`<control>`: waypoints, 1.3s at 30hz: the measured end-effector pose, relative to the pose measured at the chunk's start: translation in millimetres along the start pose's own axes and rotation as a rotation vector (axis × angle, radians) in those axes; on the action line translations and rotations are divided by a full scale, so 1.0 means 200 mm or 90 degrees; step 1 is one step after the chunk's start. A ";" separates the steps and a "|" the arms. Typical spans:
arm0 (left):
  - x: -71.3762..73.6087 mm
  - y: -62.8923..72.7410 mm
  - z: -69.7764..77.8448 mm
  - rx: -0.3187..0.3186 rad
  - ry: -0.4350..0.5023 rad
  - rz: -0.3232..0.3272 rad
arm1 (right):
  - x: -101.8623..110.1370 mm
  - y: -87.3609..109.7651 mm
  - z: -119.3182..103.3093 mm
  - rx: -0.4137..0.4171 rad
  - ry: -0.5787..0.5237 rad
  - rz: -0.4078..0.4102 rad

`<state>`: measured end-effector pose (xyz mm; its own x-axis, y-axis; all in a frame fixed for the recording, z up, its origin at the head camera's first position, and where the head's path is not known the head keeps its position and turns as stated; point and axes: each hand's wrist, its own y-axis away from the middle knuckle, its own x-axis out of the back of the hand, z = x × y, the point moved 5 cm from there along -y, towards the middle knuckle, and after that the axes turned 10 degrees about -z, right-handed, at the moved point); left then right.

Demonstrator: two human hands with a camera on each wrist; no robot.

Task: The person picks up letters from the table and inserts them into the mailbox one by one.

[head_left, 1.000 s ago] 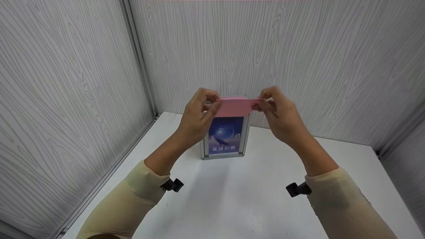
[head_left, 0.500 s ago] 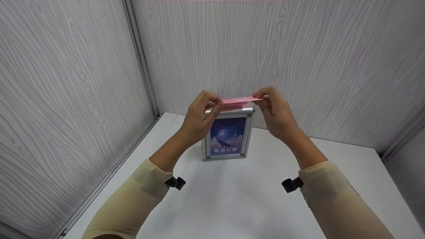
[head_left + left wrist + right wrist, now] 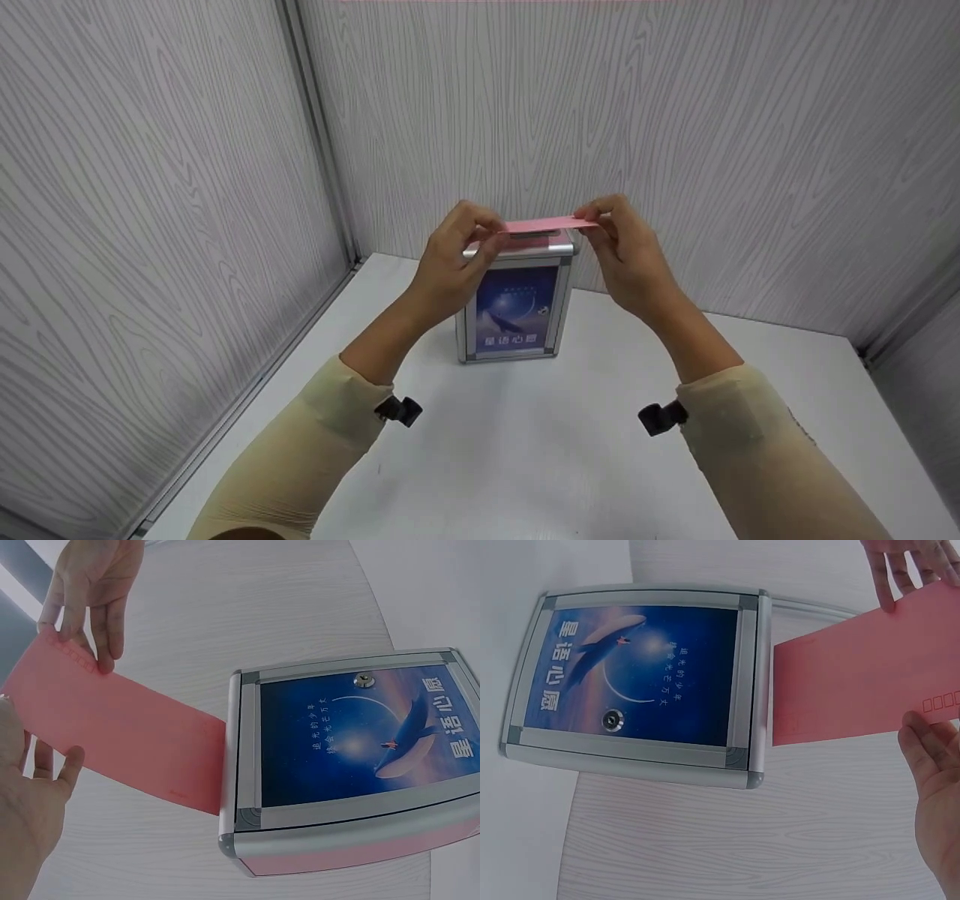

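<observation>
A pink envelope point(image 3: 547, 224) stretches between my two hands, seen nearly edge-on from the head. My left hand point(image 3: 450, 259) pinches its left end between thumb and fingers; my right hand point(image 3: 634, 262) pinches the right end. Just below stands an upright metal-framed box point(image 3: 517, 307) with a blue whale picture and a small lock point(image 3: 613, 720) on its front. A dark slot point(image 3: 534, 234) shows in the box's top under the envelope. Both wrist views show the envelope's lower edge at the box's top; whether it enters the slot cannot be told.
The box rests on a white table point(image 3: 540, 435) close to the back wall point(image 3: 480, 112). A grey wood-grain panel point(image 3: 150, 225) closes off the left side, with another point(image 3: 915, 322) at the right. Small black cameras point(image 3: 399, 410) sit at both cuffs.
The envelope has tipped from showing its broad face to nearly edge-on, uncovering the box's upper front and top slot. Both hands have shifted only slightly and keep their grip.
</observation>
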<state>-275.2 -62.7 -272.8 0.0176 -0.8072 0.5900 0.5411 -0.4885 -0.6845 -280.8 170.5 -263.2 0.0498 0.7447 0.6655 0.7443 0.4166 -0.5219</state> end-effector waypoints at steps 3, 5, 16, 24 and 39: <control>0.00 0.00 -0.01 0.010 0.004 -0.001 | 0.00 0.00 0.00 -0.012 0.003 -0.004; -0.01 0.00 -0.01 0.020 0.010 -0.002 | -0.01 0.01 0.01 -0.018 0.003 -0.005; 0.02 -0.04 -0.04 -0.010 -0.132 0.044 | -0.01 -0.05 0.05 0.002 -0.007 0.017; 0.03 -0.06 -0.11 -0.076 -0.277 0.084 | -0.03 -0.11 0.09 0.031 0.092 0.051; 0.01 -0.02 -0.24 -0.057 -0.387 0.116 | -0.15 -0.17 0.20 0.011 0.160 0.028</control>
<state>-318.4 -77.8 -289.0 0.5912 -0.5606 0.5799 0.4126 -0.4075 -0.8147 -333.5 154.4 -287.0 0.2480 0.6101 0.7526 0.7268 0.3964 -0.5609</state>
